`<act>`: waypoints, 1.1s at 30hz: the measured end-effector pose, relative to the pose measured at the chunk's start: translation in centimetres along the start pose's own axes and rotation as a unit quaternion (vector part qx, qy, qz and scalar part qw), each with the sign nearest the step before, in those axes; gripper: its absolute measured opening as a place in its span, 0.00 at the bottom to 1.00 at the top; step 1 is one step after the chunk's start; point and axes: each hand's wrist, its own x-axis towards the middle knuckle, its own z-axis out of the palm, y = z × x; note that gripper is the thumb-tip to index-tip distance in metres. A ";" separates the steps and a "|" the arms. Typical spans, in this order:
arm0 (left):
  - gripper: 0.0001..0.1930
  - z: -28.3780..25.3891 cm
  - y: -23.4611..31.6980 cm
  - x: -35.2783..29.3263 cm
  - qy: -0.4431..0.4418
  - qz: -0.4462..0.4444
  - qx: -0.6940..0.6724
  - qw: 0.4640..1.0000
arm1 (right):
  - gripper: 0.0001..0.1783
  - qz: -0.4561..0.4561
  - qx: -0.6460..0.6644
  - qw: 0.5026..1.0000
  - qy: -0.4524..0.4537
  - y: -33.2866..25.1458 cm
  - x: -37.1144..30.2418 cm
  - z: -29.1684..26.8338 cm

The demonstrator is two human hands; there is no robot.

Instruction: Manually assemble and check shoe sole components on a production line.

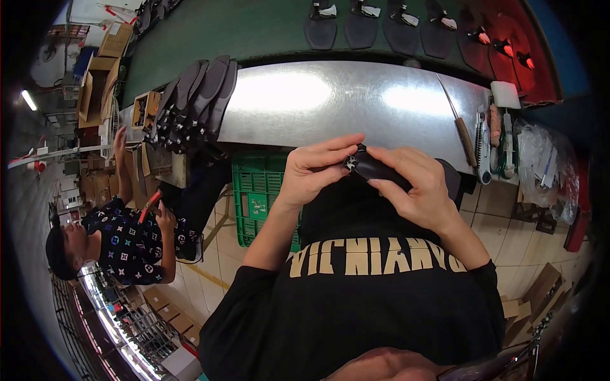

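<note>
In front of my chest, at the near edge of the metal worktop (305,120), I hold a black sandal (376,168) with a silvery ornament on its strap. My left hand (314,168) is closed at the ornament end, its fingers pressed along the strap. My right hand (416,184) pinches the smooth black part, thumb below and fingers above. A dark sole-like shape shows past my right wrist; most of it is hidden.
Dark sandals (203,92) pile at the worktop's left. A wooden-handled awl (465,136), a utility knife (484,152) and plastic bags (543,165) lie right. Sandals (362,28) line the green belt (267,32) behind. A green crate (257,197) stands below; a co-worker (127,241) holds a red-handled tool.
</note>
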 end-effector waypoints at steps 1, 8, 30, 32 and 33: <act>0.21 0.0 -0.2 0.0 -0.003 -0.002 -0.001 1.000 | 0.23 -0.007 -0.021 1.000 -0.004 0.0 0.0 0.0; 0.22 0.6 -0.2 0.0 0.038 -0.017 -0.008 0.999 | 0.23 0.008 -0.011 1.000 0.001 0.0 -0.1 0.0; 0.21 2.6 -0.2 0.6 0.083 -0.117 -0.034 0.989 | 0.10 0.051 -0.006 0.998 -0.039 1.2 0.0 -0.3; 0.22 2.7 -0.3 0.7 0.088 -0.121 -0.035 0.988 | 0.10 0.043 -0.024 0.998 -0.049 1.4 0.1 -0.3; 0.22 2.7 -0.4 0.7 0.092 -0.124 -0.034 0.987 | 0.11 0.019 -0.045 0.997 -0.061 1.5 0.2 -0.4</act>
